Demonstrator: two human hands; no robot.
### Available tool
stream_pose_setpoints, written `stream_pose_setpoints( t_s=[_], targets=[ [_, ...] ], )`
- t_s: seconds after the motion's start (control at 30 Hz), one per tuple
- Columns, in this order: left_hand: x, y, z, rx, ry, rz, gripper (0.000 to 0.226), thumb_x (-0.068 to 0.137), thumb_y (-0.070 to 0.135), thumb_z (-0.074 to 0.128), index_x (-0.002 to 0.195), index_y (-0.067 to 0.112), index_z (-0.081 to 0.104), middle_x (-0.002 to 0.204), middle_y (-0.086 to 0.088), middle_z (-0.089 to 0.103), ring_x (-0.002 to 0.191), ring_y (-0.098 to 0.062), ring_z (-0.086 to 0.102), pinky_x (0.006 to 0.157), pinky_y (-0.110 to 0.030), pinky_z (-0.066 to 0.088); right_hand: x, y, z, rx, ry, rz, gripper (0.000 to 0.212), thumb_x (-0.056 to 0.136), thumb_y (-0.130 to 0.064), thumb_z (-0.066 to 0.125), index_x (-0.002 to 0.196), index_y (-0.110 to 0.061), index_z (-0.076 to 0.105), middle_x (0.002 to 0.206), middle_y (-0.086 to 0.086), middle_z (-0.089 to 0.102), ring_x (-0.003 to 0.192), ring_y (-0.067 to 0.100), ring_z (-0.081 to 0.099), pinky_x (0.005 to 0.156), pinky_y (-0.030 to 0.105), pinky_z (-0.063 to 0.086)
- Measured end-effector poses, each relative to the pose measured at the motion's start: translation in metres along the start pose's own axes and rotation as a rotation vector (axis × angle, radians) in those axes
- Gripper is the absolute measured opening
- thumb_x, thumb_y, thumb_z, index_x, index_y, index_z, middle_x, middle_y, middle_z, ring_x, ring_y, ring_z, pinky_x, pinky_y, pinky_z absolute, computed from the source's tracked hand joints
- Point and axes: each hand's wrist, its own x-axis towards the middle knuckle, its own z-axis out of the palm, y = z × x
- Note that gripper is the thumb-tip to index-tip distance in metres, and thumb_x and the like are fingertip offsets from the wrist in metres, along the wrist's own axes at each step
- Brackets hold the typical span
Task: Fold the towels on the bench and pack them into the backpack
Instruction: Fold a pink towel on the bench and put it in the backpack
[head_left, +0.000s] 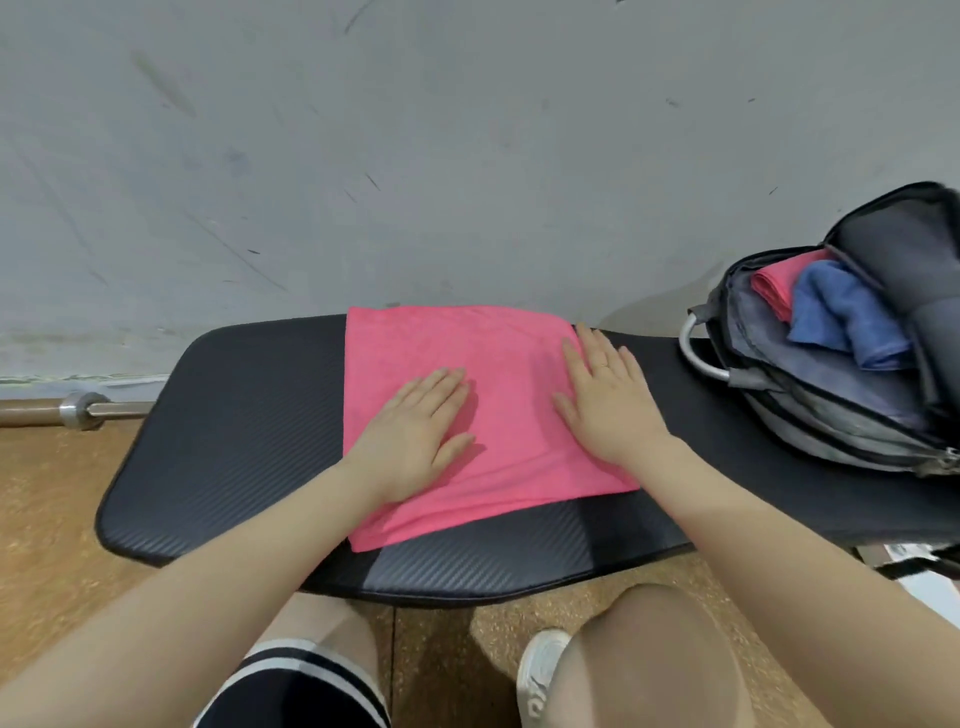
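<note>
A pink towel (498, 364) lies flat across the middle of the black padded bench (228, 447). My left hand (415, 431) presses flat on the towel's near left part, fingers straight. My right hand (605, 395) lies flat on the towel's right edge, fingers spread and straight. At the bench's right end a grey backpack (836, 415) lies open. Inside it sit a folded pink towel (776, 286) and a blue towel (841, 317).
A grey wall (467, 156) rises right behind the bench. A metal barbell end (78, 410) lies on the floor at the left. My knees and a white shoe (540, 675) are below the bench's near edge, over brown flooring.
</note>
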Motion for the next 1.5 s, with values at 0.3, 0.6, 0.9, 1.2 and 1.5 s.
stream_pose_setpoints(
  t_s=[0.3, 0.6, 0.9, 1.2, 1.5],
  targets=[
    [-0.066, 0.006, 0.017, 0.025, -0.114, 0.016, 0.107, 0.062, 0.078, -0.022, 0.146, 0.014, -0.008, 0.156, -0.007, -0.008, 0.144, -0.02, -0.009, 0.113, -0.03, -0.013, -0.044, -0.033, 0.035, 0.153, -0.202, -0.124, 0.099, 0.068, -0.08, -0.007, 0.147, -0.02, -0.014, 0.157, -0.002, -0.014, 0.145, 0.013, -0.011, 0.114, 0.034, -0.012],
    [-0.06, 0.007, 0.023, 0.066, -0.097, -0.022, 0.114, 0.057, 0.084, -0.022, 0.147, 0.016, -0.003, 0.155, -0.003, -0.009, 0.145, -0.019, -0.007, 0.113, -0.031, -0.013, -0.077, 0.028, 0.018, 0.027, 0.072, -0.153, 0.06, 0.083, -0.052, 0.035, 0.116, -0.007, 0.058, 0.13, 0.013, 0.054, 0.113, 0.031, 0.058, 0.094, 0.042, 0.046],
    [-0.07, 0.032, 0.008, 0.193, 0.052, -0.065, 0.085, 0.075, 0.069, 0.024, 0.132, 0.008, 0.042, 0.138, -0.014, 0.047, 0.126, -0.028, 0.047, 0.104, -0.039, 0.037, -0.068, 0.05, 0.012, -0.082, 0.101, -0.525, 0.018, 0.066, -0.016, 0.076, 0.069, -0.011, 0.059, 0.075, 0.005, 0.063, 0.059, 0.024, 0.062, 0.048, 0.027, 0.048],
    [-0.091, 0.048, 0.02, 0.261, 0.11, -0.028, 0.033, 0.068, 0.033, 0.074, 0.09, 0.009, 0.066, 0.097, -0.006, 0.067, 0.074, -0.022, 0.067, 0.047, -0.027, 0.054, -0.085, 0.071, -0.003, -0.111, 0.128, -0.512, 0.032, 0.087, -0.029, 0.039, 0.087, -0.012, 0.065, 0.091, 0.005, 0.059, 0.08, 0.027, 0.058, 0.065, 0.033, 0.04],
    [-0.088, 0.058, 0.007, 0.539, 0.097, -0.192, 0.025, 0.045, 0.004, 0.078, 0.066, 0.009, 0.067, 0.077, -0.006, 0.065, 0.063, -0.022, 0.063, 0.05, -0.027, 0.048, -0.079, 0.061, 0.01, -0.132, -0.007, -0.425, 0.037, 0.092, -0.012, 0.038, 0.128, -0.015, 0.046, 0.128, 0.003, 0.049, 0.114, 0.023, 0.049, 0.087, 0.033, 0.039]
  ],
)
